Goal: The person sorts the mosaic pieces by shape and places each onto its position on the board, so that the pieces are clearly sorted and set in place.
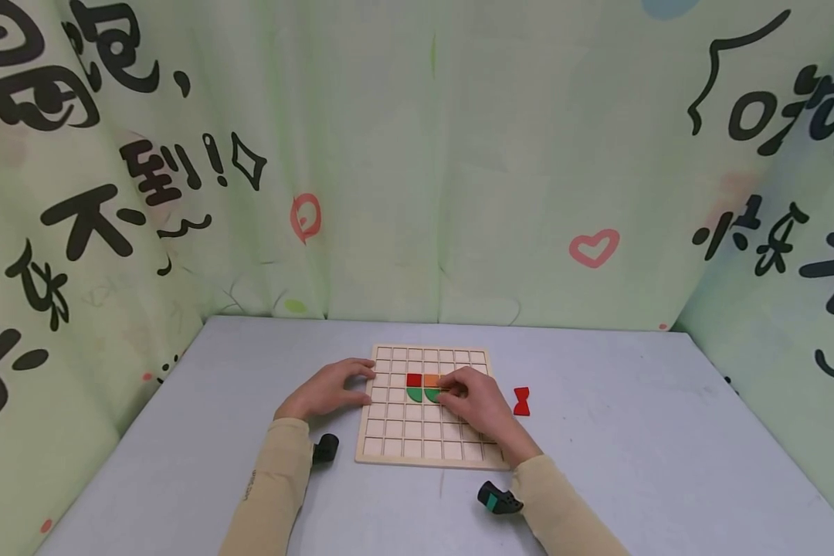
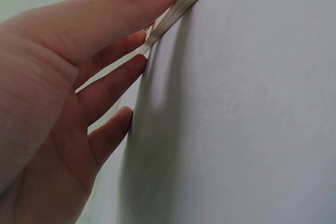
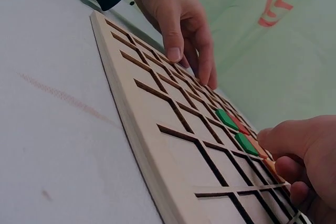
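A square wooden grid board (image 1: 392, 448) lies on the table, with a red square (image 1: 414, 380), an orange square (image 1: 431, 381) and two green rounded pieces (image 1: 415, 394) in its cells. My left hand (image 1: 330, 390) rests at the board's left edge, thumb and fingers spread apart along it; in the left wrist view the thumb (image 2: 121, 9) lies at the rim. My right hand (image 1: 478, 400) is over the board, fingertips bent down beside the orange and green pieces. In the right wrist view an orange piece (image 3: 271, 167) shows by those fingers; I cannot tell whether they pinch it.
A red bow-tie-shaped pair of pieces (image 1: 521, 401) lies on the white table (image 1: 618, 432), right of the board. Curtains with black writing (image 1: 445, 170) stand behind and at both sides. Black wrist devices (image 1: 325, 448) sit by both sleeves.
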Tool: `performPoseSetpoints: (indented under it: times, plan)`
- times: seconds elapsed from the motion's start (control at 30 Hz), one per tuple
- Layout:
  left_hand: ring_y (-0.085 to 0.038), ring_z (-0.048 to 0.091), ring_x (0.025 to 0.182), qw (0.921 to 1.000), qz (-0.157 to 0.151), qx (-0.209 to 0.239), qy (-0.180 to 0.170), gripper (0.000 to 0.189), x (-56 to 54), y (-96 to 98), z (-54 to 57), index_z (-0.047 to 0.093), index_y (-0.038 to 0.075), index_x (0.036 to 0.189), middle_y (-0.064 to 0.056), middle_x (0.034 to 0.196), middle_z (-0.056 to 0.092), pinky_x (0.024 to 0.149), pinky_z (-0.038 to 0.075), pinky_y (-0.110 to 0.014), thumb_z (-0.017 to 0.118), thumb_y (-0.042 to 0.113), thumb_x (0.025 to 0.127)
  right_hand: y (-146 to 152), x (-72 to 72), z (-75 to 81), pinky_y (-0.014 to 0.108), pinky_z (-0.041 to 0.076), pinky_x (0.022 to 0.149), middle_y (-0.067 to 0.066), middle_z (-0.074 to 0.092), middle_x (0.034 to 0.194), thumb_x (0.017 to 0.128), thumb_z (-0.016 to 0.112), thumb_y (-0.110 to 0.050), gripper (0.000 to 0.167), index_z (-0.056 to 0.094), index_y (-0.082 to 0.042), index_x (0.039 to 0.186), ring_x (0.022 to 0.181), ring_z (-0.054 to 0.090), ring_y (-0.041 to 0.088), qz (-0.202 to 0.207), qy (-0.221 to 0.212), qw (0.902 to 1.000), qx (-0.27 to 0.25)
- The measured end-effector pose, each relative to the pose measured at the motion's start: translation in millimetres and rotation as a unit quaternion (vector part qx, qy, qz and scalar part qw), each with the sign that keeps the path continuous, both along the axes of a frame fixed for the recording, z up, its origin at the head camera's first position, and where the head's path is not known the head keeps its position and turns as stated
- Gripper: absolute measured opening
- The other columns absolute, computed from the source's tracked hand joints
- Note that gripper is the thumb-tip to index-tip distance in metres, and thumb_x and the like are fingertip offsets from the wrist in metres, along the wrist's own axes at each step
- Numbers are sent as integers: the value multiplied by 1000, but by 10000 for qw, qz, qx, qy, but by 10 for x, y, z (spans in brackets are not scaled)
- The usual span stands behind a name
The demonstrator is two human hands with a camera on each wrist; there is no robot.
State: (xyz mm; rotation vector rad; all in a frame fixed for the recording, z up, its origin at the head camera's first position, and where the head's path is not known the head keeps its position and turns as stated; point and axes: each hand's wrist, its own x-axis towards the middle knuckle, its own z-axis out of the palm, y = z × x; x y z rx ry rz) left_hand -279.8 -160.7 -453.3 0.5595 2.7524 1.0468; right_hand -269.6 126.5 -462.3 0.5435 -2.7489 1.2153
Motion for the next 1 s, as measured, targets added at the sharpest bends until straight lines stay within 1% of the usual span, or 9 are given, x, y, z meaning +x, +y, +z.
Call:
performPoseSetpoints:
  times: [0.2, 0.43, 0.6, 0.67, 0.77, 0.83, 0.9, 0.93, 1.0]
  plan:
    - [-28, 39, 138, 10000, -13, 10, 35, 39, 0, -5, -1, 67, 8, 120, -5, 144, 51, 114, 34, -44, 78, 18, 84, 114, -7, 55, 30, 54, 78, -3, 65, 97, 86, 75, -14, 16, 73, -11, 102, 84, 57, 13, -191, -118, 9997, 25]
    - [-29, 40, 138, 10000, -56, -15, 80, 39, -11, -14, -5, 67, 8, 120, -5, 144, 51, 114, 34, -44, 78, 19, 84, 312, 7, 93, 32, 54, 79, -1, 64, 96, 88, 74, -17, 21, 70, -9, 106, 85, 59, 15, -431, -200, 9989, -7]
    - [-28, 39, 138, 9999, -100, -54, 68, 40, -16, -13, -6, 66, 8, 121, -5, 144, 50, 115, 33, -43, 77, 19, 85, 489, 17, 154, 31, 54, 80, 3, 64, 101, 90, 71, -19, 26, 68, -7, 114, 90, 59, 18, -676, -212, 9974, 151]
    - [-27, 39, 139, 9999, -104, -66, 37, 41, -17, -12, -6, 66, 7, 122, -5, 145, 50, 115, 33, -42, 77, 19, 85, 574, 26, 191, 30, 55, 74, 5, 64, 104, 92, 69, -21, 29, 66, -6, 116, 90, 58, 19, -732, -282, 9967, 188]
    - [-27, 38, 139, 9999, -92, -86, 18, 42, -20, -8, -11, 66, 7, 123, -4, 145, 50, 115, 32, -42, 77, 20, 85, 714, 32, 232, 30, 56, 72, 9, 64, 108, 93, 68, -23, 33, 64, -4, 120, 92, 59, 22, -809, -296, 9958, 302]
    - [-27, 39, 139, 9999, -72, -73, 11, 41, -21, -10, -16, 66, 8, 122, -4, 145, 50, 115, 33, -42, 78, 20, 85, 811, 29, 239, 34, 58, 73, 11, 64, 111, 94, 67, -24, 35, 63, -4, 122, 94, 60, 24, -847, -294, 9952, 392]
    - [-27, 39, 138, 10000, -55, -66, 22, 41, -22, -10, -21, 66, 8, 122, -5, 145, 50, 115, 33, -43, 78, 20, 85, 907, 21, 232, 37, 56, 82, 12, 64, 114, 94, 66, -24, 36, 62, -5, 124, 98, 60, 25, -921, -252, 9941, 512]
    - [-27, 39, 138, 10000, -52, -56, 21, 41, -23, -10, -21, 66, 8, 122, -5, 144, 50, 115, 33, -43, 78, 19, 84, 954, 20, 229, 39, 56, 84, 12, 64, 116, 94, 66, -24, 36, 62, -5, 124, 99, 60, 25, -958, -262, 9936, 545]
    - [-28, 39, 138, 10000, -45, -43, 25, 40, -23, -11, -22, 66, 8, 121, -5, 144, 51, 114, 34, -43, 78, 19, 84, 1042, 25, 222, 41, 56, 86, 12, 64, 117, 94, 66, -25, 37, 61, -5, 126, 101, 59, 26, -1008, -323, 9925, 608]
